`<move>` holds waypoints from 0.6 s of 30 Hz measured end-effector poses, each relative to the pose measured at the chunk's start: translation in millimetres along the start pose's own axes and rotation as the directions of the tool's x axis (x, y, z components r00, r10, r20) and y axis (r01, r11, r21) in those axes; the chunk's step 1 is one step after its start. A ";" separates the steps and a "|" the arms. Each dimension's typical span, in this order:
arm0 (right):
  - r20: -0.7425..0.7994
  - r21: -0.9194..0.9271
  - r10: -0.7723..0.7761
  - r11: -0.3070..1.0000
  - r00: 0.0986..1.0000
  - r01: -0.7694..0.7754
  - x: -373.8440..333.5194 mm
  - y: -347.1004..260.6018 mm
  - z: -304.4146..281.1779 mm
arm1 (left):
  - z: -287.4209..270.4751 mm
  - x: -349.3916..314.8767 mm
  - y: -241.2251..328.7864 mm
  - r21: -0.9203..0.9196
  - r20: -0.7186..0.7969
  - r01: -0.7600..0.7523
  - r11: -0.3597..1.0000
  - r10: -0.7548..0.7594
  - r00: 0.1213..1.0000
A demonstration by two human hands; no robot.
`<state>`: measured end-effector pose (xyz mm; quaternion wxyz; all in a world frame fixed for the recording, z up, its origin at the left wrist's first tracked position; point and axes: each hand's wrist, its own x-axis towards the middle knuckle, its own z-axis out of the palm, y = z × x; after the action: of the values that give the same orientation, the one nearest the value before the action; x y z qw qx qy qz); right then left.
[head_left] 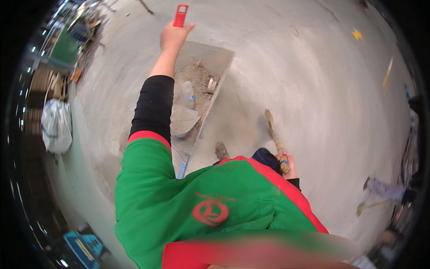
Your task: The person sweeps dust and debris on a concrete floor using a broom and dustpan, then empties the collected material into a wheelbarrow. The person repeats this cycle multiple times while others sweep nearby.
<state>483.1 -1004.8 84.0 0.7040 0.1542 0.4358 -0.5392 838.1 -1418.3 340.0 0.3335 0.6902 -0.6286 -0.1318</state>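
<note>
My left hand [174, 38] is stretched far forward, closed around a red plastic handle [180, 15] with a slot near its end. Whatever the handle belongs to cannot be made out. Under that arm stands a wide grey metal tray [224, 56] with a blue bar [182, 169] at its near end. Brown dirt [197, 74] lies in it, along with a clear plastic bottle [188, 95], a small whitish cup-like piece [212, 85] and a grey sheet with a curved edge [183, 120]. Low at my right side, my right hand [290, 165] grips a straw hand broom [275, 136], its bristles pointing forward.
Grey concrete floor [331, 112] spreads around me, with my shoe [221, 151] beside the tray. A stuffed white bag [57, 125] and stacked pallets [56, 85] stand at left. A blue item [84, 249] lies lower left; a long-handled tool [371, 206] lies at right.
</note>
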 end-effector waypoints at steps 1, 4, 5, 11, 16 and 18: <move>-0.027 -0.099 -0.043 0.994 0.999 0.040 -7.0 5.7 0.6 | 10.6 5.2 3.1 0.057 -0.035 0.001 0.998 0.001 0.999; 0.021 0.085 0.065 0.994 0.998 -0.066 -22.2 16.7 -0.6 | 40.5 25.1 21.4 0.216 -0.054 -0.007 0.976 0.019 0.998; 0.025 0.103 0.036 0.994 0.999 -0.038 -22.7 17.3 0.1 | 52.3 33.1 27.9 0.247 -0.011 -0.022 0.969 0.025 1.000; -0.039 0.260 0.051 0.965 0.998 -0.039 3.1 4.9 11.0 | 138.8 71.5 60.7 0.325 0.186 -0.186 0.927 0.130 0.974; -0.128 0.177 -0.174 0.965 0.976 0.195 18.1 -10.1 16.9 | 212.3 104.2 72.2 0.302 0.311 -0.255 0.918 0.158 0.937; -0.092 0.358 -0.090 0.926 0.992 0.117 22.8 -18.8 14.3 | 235.7 113.9 70.6 0.308 0.355 -0.268 0.913 0.152 0.923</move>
<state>473.6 -1035.9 79.2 0.6172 0.2783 0.3620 -0.6407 661.3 -1595.6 236.1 0.1097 0.6348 -0.7593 -0.0916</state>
